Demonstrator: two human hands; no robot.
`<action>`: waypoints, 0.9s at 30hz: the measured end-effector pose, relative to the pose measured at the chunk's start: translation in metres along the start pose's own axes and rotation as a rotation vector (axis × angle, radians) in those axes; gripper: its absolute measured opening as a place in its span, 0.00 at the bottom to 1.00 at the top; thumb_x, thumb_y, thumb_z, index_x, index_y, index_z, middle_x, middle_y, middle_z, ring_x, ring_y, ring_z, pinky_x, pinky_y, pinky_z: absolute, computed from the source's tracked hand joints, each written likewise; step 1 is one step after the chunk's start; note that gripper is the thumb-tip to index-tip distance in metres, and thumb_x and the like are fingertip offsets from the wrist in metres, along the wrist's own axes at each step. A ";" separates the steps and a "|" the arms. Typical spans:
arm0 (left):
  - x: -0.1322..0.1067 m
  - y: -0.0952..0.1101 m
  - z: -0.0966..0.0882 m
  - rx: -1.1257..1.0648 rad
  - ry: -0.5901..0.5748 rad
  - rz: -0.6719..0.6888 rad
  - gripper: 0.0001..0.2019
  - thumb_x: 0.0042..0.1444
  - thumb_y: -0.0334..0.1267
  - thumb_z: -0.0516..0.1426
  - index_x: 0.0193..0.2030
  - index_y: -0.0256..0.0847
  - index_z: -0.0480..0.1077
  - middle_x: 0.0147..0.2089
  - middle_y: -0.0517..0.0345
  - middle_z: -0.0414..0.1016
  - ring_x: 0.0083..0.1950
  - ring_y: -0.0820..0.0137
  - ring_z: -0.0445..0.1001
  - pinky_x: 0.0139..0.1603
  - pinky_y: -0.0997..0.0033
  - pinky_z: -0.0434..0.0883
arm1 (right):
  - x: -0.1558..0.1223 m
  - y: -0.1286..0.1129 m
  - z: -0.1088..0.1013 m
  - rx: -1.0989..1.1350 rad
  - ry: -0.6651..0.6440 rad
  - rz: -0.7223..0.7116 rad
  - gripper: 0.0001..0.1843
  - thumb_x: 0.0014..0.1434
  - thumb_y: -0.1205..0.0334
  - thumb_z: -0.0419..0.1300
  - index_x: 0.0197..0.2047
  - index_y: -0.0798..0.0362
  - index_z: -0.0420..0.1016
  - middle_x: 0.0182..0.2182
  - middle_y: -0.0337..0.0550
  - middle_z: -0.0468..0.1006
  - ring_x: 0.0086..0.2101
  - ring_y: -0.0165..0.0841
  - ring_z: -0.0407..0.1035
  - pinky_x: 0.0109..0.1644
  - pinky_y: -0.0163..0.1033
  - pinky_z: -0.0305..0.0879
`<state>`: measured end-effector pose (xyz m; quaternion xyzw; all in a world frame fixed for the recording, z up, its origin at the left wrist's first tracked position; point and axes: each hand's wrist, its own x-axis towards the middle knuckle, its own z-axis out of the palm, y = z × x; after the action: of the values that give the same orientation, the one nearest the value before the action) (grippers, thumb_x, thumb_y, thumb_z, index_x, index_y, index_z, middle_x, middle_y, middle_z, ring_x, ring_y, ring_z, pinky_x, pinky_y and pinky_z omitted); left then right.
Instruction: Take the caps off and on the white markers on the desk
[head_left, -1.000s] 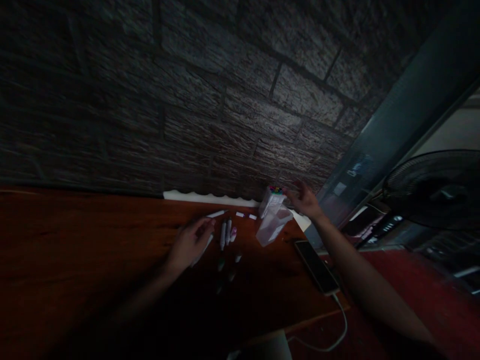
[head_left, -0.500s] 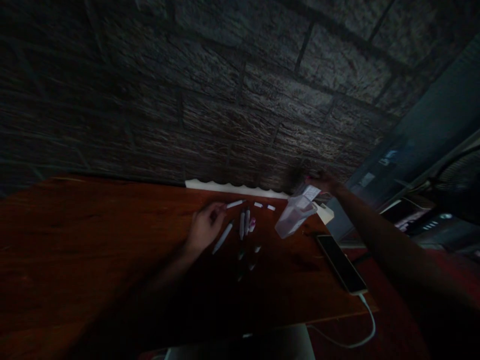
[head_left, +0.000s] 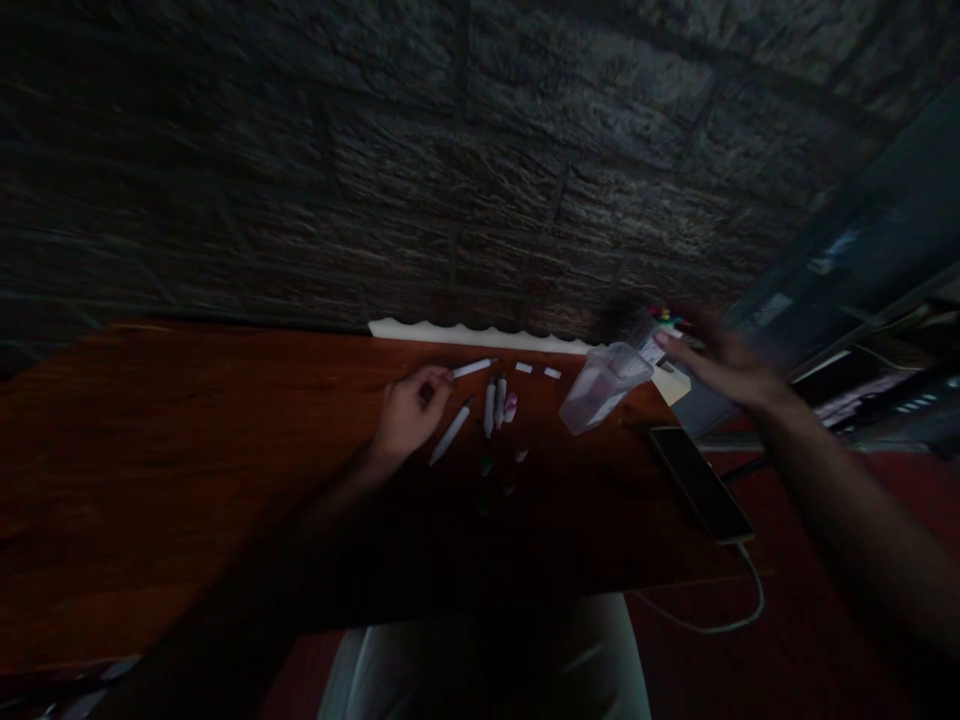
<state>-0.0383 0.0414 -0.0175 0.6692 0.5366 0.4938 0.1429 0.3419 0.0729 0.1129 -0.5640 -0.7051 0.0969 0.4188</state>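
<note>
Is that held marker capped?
Apparently uncapped at the far end: the marker shows a narrow dark tip; the left hand hides its near end.

Tabletop (head_left: 225, 420), contents by number: four slim pens (head_left: 451, 433); two short white pieces (head_left: 523, 367) toward the far edge; one pink item (head_left: 511, 407); one translucent container (head_left: 604, 388) and one pack (head_left: 652, 342), far right corner; one phone (head_left: 701, 485), right edge; one cable (head_left: 757, 605); one scalloped strip (head_left: 480, 337), far edge; two hands (head_left: 411, 415)

Dim light falls on a rough block wall (head_left: 390, 220) behind a reddish-brown wooden table (head_left: 187, 450); red floor (head_left: 900, 472) shows at right.
</note>
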 end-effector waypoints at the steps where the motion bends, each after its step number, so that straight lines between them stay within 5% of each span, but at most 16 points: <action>1: 0.000 0.000 0.001 0.007 -0.010 0.002 0.13 0.60 0.42 0.52 0.42 0.36 0.74 0.38 0.53 0.80 0.37 0.68 0.77 0.38 0.72 0.70 | -0.019 -0.007 0.005 -0.032 -0.143 -0.024 0.37 0.50 0.47 0.67 0.60 0.50 0.67 0.55 0.56 0.72 0.51 0.44 0.70 0.50 0.50 0.68; 3: -0.001 -0.001 0.003 0.019 -0.024 0.007 0.13 0.60 0.42 0.53 0.41 0.37 0.75 0.37 0.54 0.80 0.36 0.68 0.77 0.37 0.72 0.70 | -0.052 -0.018 0.019 -0.176 -0.268 -0.111 0.43 0.47 0.47 0.69 0.64 0.47 0.61 0.60 0.54 0.66 0.58 0.48 0.62 0.58 0.56 0.62; 6: -0.001 -0.001 0.006 0.030 -0.041 0.015 0.12 0.60 0.42 0.53 0.40 0.38 0.75 0.36 0.54 0.80 0.34 0.68 0.76 0.35 0.72 0.69 | -0.070 -0.021 0.039 -0.260 -0.159 -0.157 0.40 0.50 0.47 0.66 0.62 0.52 0.62 0.54 0.55 0.69 0.52 0.48 0.67 0.56 0.57 0.65; 13: 0.000 -0.002 0.001 0.016 -0.071 0.024 0.12 0.60 0.42 0.52 0.40 0.39 0.74 0.38 0.54 0.81 0.36 0.67 0.77 0.39 0.70 0.71 | -0.006 0.008 0.043 -0.366 0.106 -0.086 0.35 0.48 0.48 0.65 0.56 0.58 0.69 0.46 0.56 0.72 0.45 0.47 0.70 0.49 0.52 0.69; 17: 0.001 -0.005 -0.001 0.013 -0.067 0.018 0.12 0.60 0.43 0.52 0.40 0.39 0.74 0.39 0.54 0.81 0.38 0.67 0.78 0.41 0.70 0.71 | 0.015 0.015 0.063 -0.479 0.094 0.042 0.35 0.49 0.50 0.65 0.58 0.57 0.66 0.51 0.59 0.69 0.44 0.49 0.71 0.49 0.54 0.68; 23: 0.001 -0.007 -0.005 0.086 -0.121 -0.019 0.14 0.59 0.47 0.53 0.39 0.40 0.75 0.40 0.54 0.81 0.39 0.66 0.78 0.43 0.70 0.71 | -0.012 0.012 0.081 -0.463 0.137 0.054 0.39 0.56 0.51 0.60 0.66 0.57 0.54 0.58 0.63 0.62 0.51 0.52 0.67 0.50 0.55 0.68; 27: 0.013 0.008 -0.002 0.156 -0.288 -0.047 0.16 0.59 0.49 0.52 0.39 0.41 0.75 0.41 0.53 0.81 0.42 0.64 0.78 0.45 0.68 0.69 | -0.039 -0.001 0.086 -0.404 0.305 -0.069 0.31 0.59 0.52 0.56 0.63 0.56 0.60 0.55 0.60 0.66 0.54 0.51 0.63 0.54 0.58 0.65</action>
<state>-0.0368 0.0492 -0.0041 0.7293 0.5630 0.3459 0.1775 0.2818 0.0673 0.0402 -0.6198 -0.6576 -0.1465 0.4024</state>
